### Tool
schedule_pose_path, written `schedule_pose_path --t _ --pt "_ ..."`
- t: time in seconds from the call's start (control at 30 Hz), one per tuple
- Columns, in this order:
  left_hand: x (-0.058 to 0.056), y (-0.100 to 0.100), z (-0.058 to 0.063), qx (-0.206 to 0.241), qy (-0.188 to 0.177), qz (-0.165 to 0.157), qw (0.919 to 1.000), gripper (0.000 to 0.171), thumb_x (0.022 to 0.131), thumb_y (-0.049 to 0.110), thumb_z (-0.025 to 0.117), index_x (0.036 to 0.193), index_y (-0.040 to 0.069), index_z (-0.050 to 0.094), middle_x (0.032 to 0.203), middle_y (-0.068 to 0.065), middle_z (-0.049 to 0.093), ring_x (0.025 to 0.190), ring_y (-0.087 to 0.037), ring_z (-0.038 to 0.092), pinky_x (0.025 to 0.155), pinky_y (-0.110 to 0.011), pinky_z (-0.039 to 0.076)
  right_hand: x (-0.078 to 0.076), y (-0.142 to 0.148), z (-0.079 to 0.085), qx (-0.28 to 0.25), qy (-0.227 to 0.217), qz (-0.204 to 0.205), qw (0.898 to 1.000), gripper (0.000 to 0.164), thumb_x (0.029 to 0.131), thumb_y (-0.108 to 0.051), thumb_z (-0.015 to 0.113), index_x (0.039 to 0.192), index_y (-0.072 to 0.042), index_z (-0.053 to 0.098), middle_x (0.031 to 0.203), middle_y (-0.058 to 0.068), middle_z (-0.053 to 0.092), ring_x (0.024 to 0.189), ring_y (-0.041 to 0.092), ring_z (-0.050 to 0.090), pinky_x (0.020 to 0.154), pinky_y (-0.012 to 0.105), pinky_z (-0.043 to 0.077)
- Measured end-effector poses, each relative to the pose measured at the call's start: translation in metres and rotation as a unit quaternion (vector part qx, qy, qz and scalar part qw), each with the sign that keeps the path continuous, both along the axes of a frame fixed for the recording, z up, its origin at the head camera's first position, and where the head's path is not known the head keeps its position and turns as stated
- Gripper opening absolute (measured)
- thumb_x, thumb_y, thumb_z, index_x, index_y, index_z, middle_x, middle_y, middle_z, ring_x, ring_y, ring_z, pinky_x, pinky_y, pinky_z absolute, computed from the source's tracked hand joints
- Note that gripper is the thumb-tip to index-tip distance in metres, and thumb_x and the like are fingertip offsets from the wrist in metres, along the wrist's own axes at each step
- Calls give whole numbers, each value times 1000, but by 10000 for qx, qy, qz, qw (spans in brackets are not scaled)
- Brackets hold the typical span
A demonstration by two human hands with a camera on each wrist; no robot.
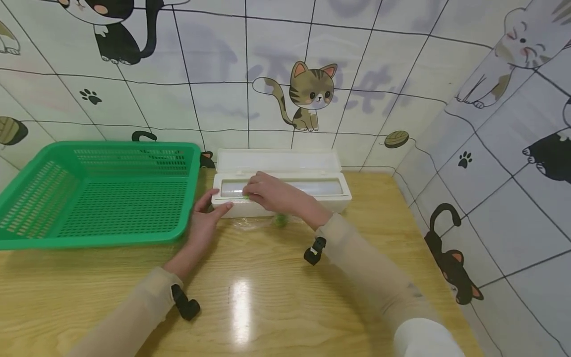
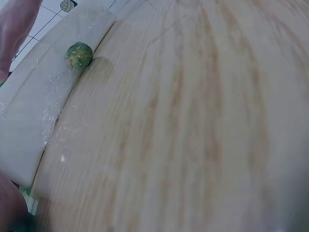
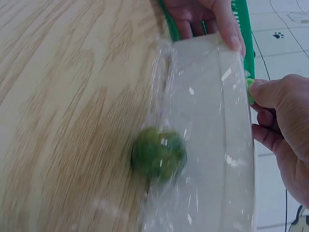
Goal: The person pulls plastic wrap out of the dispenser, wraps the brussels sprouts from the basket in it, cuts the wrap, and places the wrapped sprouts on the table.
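Your left hand point(image 1: 204, 224) grips the left end of the white box point(image 1: 334, 203), thumb along its front rim, fingers around the end. Your right hand point(image 1: 280, 193) has its thumb and fingertips closed in a pinch on a small green slider point(image 3: 250, 91) at the box's front rim. The box stands near the worktop's point(image 1: 285, 307) back edge, lid point(image 1: 278, 160) raised, film roll point(image 1: 317, 188) inside. Clear film point(image 3: 203, 92) drapes down its front, covering a round green fruit point(image 3: 159, 154) just beside the box's lower front edge. The green basket point(image 1: 89, 242) sits toward the worktop's back-left corner.
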State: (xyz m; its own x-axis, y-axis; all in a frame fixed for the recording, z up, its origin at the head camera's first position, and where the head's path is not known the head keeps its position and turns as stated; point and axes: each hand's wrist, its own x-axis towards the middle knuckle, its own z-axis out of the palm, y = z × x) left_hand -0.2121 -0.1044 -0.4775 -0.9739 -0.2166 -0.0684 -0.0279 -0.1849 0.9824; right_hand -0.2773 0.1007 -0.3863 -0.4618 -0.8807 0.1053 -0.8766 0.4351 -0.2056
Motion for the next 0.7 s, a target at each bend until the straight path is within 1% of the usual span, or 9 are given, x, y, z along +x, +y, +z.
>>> schedule_pose_path --t 0.17,0.3,0.4,0.53,0.7 --pt "0 -3 0 51 -21 -40 10000 54 90 0 77 139 3 55 137 -11 58 109 -11 59 87 -17 53 -2 31 -4 -267 70 71 9996 15 103 -5 61 113 -3 72 109 9 69 101 26 57 91 35 47" --pt "-1 -5 -1 23 -30 -51 10000 54 90 1 78 139 4 56 135 -9 59 109 -10 58 87 -16 52 -4 57 -6 -408 23 70 9991 13 102 -3 61 110 -3 72 106 9 69 98 27 56 89 37 46" --pt "-1 -6 -2 -25 -14 -82 10000 53 90 2 78 138 5 56 135 -9 59 110 -11 58 87 -17 51 -4 79 -5 -434 -8 -6 9991 13 101 -1 62 109 -2 72 106 9 68 97 26 54 87 38 46" --pt "0 -6 0 -127 -16 -107 9999 53 91 5 78 139 5 56 138 -10 59 111 -10 57 87 -16 51 -3 109 -2 -516 97 -50 9986 11 98 2 65 107 0 72 104 11 68 95 28 55 85 41 47" --pt "0 -4 1 -162 -23 -118 9998 54 91 6 79 140 5 56 139 -10 58 111 -10 58 87 -16 51 -3 151 -6 -844 225 -170 9960 12 93 5 71 104 2 73 102 13 70 92 30 57 81 44 47"
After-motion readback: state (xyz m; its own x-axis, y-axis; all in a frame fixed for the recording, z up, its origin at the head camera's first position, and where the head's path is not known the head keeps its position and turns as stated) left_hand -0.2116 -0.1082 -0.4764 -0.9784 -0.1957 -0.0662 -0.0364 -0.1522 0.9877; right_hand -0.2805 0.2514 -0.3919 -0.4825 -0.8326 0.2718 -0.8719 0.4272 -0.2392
